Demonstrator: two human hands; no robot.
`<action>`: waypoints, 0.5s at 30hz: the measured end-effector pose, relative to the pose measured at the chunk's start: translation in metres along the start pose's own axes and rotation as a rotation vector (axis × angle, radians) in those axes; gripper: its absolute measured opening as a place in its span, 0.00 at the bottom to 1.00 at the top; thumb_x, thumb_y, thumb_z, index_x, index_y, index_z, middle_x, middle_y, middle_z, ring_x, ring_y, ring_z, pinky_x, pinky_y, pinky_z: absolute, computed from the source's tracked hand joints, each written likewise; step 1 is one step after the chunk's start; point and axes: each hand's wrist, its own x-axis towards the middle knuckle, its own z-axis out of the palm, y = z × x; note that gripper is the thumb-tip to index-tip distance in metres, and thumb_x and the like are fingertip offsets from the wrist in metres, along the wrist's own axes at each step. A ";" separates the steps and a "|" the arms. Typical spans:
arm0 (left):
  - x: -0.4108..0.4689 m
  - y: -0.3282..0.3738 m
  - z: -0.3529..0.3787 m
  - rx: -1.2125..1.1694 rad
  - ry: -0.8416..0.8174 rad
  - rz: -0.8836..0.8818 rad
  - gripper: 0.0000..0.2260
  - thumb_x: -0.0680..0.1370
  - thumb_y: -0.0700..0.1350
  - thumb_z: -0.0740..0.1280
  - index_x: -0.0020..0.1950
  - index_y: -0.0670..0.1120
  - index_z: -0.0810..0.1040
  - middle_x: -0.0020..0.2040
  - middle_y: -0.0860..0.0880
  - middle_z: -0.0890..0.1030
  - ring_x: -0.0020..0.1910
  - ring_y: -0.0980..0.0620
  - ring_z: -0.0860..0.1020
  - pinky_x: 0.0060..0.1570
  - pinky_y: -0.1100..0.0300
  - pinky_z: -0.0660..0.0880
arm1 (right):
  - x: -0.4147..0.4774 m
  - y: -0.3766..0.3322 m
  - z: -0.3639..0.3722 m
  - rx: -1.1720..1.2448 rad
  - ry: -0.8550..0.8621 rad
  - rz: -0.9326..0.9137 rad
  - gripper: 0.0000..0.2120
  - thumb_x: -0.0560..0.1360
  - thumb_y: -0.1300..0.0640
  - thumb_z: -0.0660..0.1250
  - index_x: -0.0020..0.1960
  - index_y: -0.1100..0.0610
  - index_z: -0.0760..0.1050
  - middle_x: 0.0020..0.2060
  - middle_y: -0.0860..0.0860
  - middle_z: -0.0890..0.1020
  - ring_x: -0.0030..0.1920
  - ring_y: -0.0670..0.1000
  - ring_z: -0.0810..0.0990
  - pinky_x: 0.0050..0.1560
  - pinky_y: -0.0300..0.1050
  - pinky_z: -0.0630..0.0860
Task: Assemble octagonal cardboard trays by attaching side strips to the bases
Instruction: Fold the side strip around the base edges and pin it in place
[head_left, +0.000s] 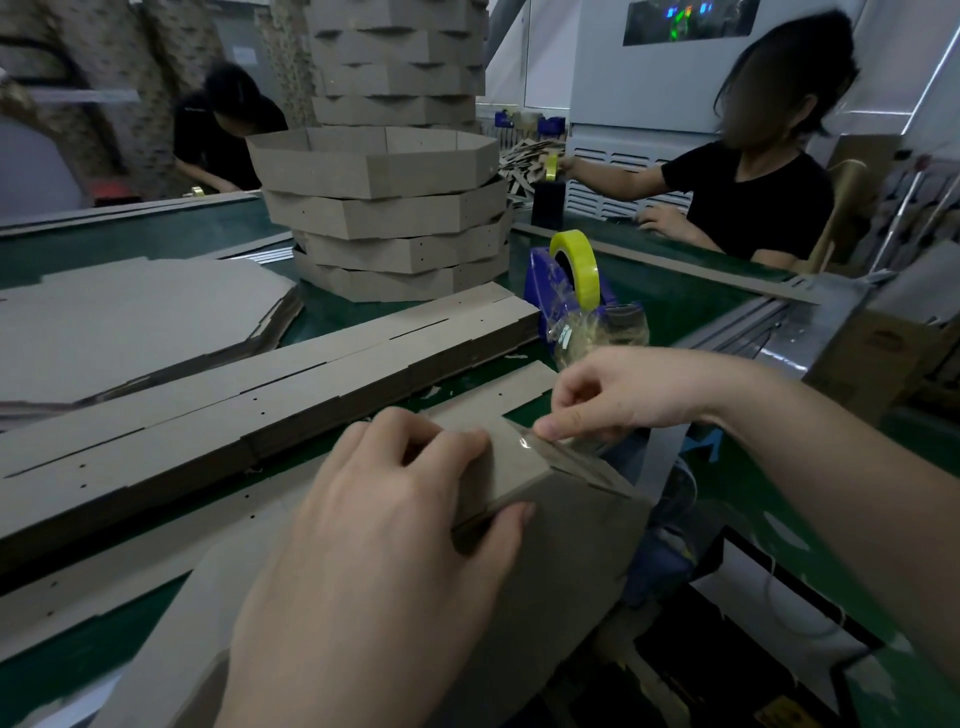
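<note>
My left hand (395, 525) grips a folded grey cardboard side strip (511, 478) against the tilted base (561, 561) at the table's near edge, fingers over the top, thumb on the lower fold. My right hand (618, 392) pinches a piece of clear tape (524, 441) and presses it onto the strip's corner. A loose crumple of clear tape (602, 332) shows just behind that hand.
A blue dispenser with a yellow tape roll (574, 270) stands behind my right hand. Flat side strips (249, 395) lie in a long pile, flat bases (130, 317) at left, finished trays (384, 208) stacked mid-table. Two people work across the green table (665, 306).
</note>
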 end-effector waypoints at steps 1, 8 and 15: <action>0.000 -0.001 -0.001 0.015 -0.014 0.000 0.19 0.66 0.59 0.67 0.52 0.52 0.83 0.42 0.53 0.77 0.41 0.49 0.78 0.36 0.60 0.69 | -0.005 -0.001 0.004 0.075 0.144 -0.093 0.15 0.69 0.39 0.69 0.45 0.50 0.80 0.39 0.46 0.82 0.42 0.44 0.80 0.44 0.38 0.76; 0.001 -0.001 0.001 0.166 -0.104 0.070 0.24 0.69 0.64 0.58 0.59 0.54 0.77 0.43 0.52 0.72 0.41 0.50 0.75 0.35 0.59 0.72 | -0.023 -0.029 0.071 0.456 0.268 -0.384 0.18 0.80 0.43 0.54 0.66 0.45 0.74 0.58 0.39 0.79 0.61 0.35 0.74 0.61 0.31 0.69; -0.005 0.003 -0.011 0.197 -0.153 -0.064 0.30 0.65 0.70 0.52 0.66 0.64 0.62 0.53 0.61 0.66 0.55 0.58 0.69 0.41 0.64 0.69 | -0.033 -0.025 0.072 0.294 0.248 -0.430 0.33 0.72 0.45 0.71 0.71 0.33 0.59 0.66 0.37 0.70 0.64 0.34 0.70 0.60 0.28 0.68</action>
